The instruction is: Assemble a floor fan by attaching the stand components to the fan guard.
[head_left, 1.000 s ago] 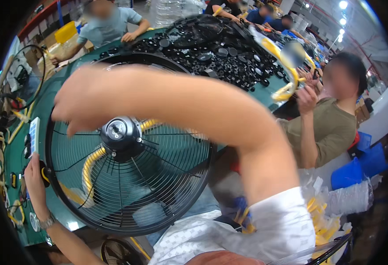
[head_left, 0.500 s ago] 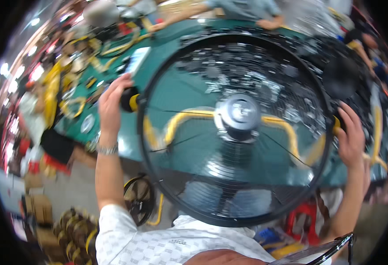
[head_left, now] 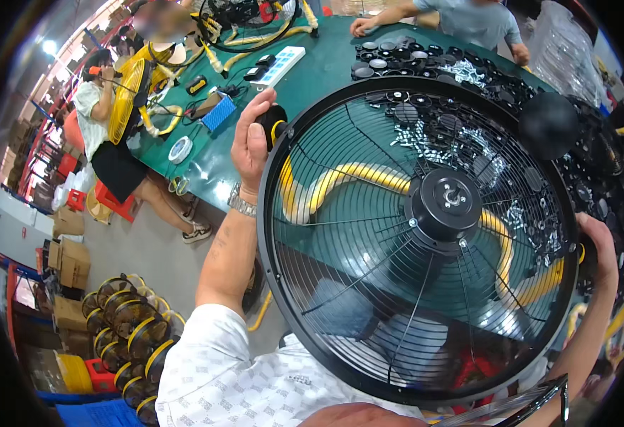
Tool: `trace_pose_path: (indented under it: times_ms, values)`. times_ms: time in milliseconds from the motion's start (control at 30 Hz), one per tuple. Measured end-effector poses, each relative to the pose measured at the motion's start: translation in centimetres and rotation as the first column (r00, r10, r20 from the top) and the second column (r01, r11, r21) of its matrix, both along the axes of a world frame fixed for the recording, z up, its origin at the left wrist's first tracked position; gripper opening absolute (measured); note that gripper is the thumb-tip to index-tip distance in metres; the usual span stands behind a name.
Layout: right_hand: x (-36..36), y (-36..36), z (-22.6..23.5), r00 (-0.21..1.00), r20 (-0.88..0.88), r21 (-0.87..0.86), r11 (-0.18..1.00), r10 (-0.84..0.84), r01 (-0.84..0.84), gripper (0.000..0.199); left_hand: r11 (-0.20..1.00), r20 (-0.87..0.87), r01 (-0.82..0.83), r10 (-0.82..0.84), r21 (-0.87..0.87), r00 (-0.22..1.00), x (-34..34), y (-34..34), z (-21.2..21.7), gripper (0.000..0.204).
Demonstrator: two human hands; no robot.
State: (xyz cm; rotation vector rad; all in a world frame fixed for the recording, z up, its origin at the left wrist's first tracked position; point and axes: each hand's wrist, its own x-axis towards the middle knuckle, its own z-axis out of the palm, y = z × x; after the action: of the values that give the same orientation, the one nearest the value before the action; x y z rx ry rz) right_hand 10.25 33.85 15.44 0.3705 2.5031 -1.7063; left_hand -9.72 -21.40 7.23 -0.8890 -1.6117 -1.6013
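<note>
Across the surface's [head_left: 333, 53] six-o'clock edge is your fan [head_left: 445, 213]: left fingers [head_left: 256, 108] half-curl against its ten-o'clock knob [head_left: 275, 118], right fingers [head_left: 594, 228] bend at three; whether either closes, I can't tell.

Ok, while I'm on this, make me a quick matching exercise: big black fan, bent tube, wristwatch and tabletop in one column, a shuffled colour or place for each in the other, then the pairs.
1. Big black fan
2. Bent tube seen through it
3. Wristwatch
4. Tabletop

A. Green
B. Between left hand and right hand
C. Silver
D. Yellow

Pairs: 1-B, 2-D, 3-C, 4-A
</note>
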Motion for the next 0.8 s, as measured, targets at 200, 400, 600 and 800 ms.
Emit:
trace_pose_path:
  times_ms: [200,400,600,800]
  values:
    - [5.0,-3.9,1.7,0.665,-0.661,0.722,0.536,0.348,0.437,0.040,0.998,0.266,-0.043,0.052,-0.040,0.963,2.7,-1.2,5.3,0.038]
    - [3.7,-4.0,-1.4,0.803,-0.467,0.849,0.442,0.370,0.290,0.030,0.583,0.396,0.032,0.510,-0.812,0.764,-0.8,-1.0,7.8,0.045]
    - [1.6,-1.4,-0.5,0.970,-0.233,0.204,0.971,-0.076,0.125,0.030,0.987,-0.142,-0.162,0.158,-0.012,0.977,-0.1,0.9,0.1,0.032]
    - [2.0,-0.4,-1.2,0.941,-0.336,0.548,0.819,0.031,0.169,0.040,0.946,0.041,-0.141,0.160,-0.292,0.986,1.9,-2.8,1.2,0.031]
